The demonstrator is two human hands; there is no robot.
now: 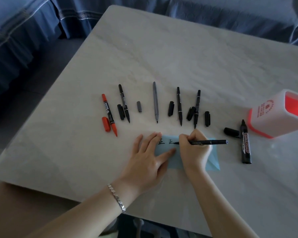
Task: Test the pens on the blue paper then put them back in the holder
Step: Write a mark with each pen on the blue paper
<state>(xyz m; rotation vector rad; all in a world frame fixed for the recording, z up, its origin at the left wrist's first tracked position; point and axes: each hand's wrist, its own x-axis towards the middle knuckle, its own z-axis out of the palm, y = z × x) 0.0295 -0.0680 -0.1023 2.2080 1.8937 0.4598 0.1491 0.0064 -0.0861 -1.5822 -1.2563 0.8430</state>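
Note:
A blue paper (213, 159) lies near the table's front, with two black characters written on its upper left part. My right hand (193, 149) grips a thin black pen (208, 142), its tip touching the paper. My left hand (150, 157) lies flat on the paper's left side, fingers spread. Behind the paper, several uncapped pens lie in a row with their caps beside them: a red pen (109, 115), black pens (124, 103) (179, 106) (197, 109) and a grey pen (155, 102). A thick black whiteboard marker (245, 143) lies to the right. The white and red holder (280, 114) stands at the right edge.
The pale table (162, 54) has a rounded corner at the left front. Blue fabric furniture (24, 31) stands behind and to the left. A loose black cap (231, 131) lies beside the marker. My left wrist wears a silver bracelet (117, 198).

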